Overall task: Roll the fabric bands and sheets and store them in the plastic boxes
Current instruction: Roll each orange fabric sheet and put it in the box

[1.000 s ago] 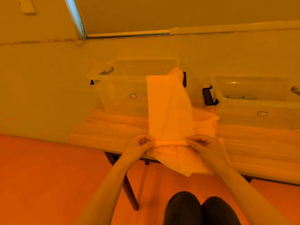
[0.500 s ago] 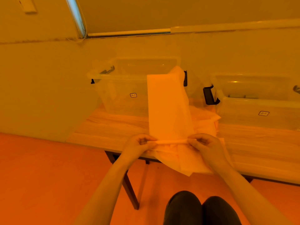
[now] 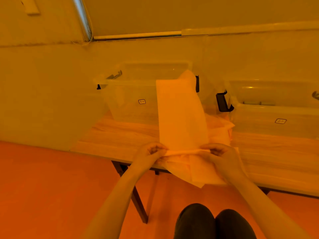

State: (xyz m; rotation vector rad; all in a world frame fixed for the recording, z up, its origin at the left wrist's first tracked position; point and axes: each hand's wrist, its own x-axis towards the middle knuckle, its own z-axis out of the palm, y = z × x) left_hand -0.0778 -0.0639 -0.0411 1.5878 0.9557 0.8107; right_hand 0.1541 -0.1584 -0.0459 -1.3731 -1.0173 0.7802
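Observation:
A long pale fabric band [image 3: 181, 114] stretches from the table's near edge up over the front rim of the left clear plastic box [image 3: 131, 104]. Its near end is turned into a thin roll. My left hand [image 3: 151, 152] pinches the roll's left end and my right hand [image 3: 219, 154] pinches its right end, fingers curled round it. More loose fabric sheets [image 3: 198, 171] lie under my hands and hang over the table edge. A second clear plastic box [image 3: 276, 116] stands to the right.
The wooden table [image 3: 120, 137] stands against a plain wall, its dark leg [image 3: 138, 199] below the near edge. Both boxes have black latch handles [image 3: 222, 102]. My knees [image 3: 212, 221] are at the bottom, above an orange floor.
My hands have kept their grip on the roll's ends and shifted very slightly up the band; the roll looks a little tighter.

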